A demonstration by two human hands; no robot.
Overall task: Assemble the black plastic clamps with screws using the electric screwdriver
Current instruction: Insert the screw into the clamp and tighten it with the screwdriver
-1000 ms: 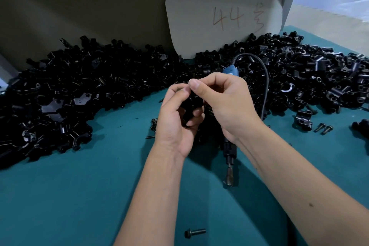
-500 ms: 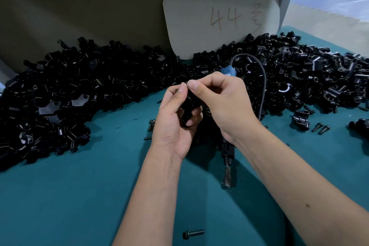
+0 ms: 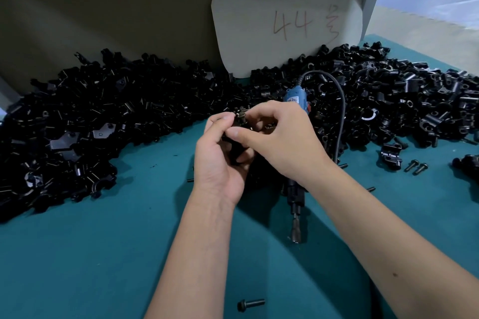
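Left hand: the left hand (image 3: 220, 160) is up over the middle of the table (image 3: 103, 254), fingers curled round a black plastic clamp (image 3: 239, 127), thumb on its upper edge.
Right hand: the right hand (image 3: 280, 137) comes in from the right and meets it, thumb and forefinger pinching at the same clamp; whether a screw sits between those fingertips cannot be told.
Clamp: held between both hands above the table's middle, mostly hidden by fingers, only its top corner peeking out.
Electric screwdriver: the electric screwdriver (image 3: 295, 199) lies flat on the table under the right wrist, blue body toward the far edge, bit pointing at the near edge, nobody holding it.
Cable: its dark cable (image 3: 342, 111) loops up from the blue end and drops down the right side of the tool.
Pile: a big heap of black clamp parts (image 3: 116, 116) runs along the far edge from the left corner across to the right.
Loose screws: one screw (image 3: 250, 304) lies by the near edge between the forearms; a pair of screws (image 3: 416, 166) sits near the right edge, just beside a lone assembled clamp (image 3: 391, 154).
Card: a pale card (image 3: 259, 21) marked 44 stands against the back wall behind the heap.
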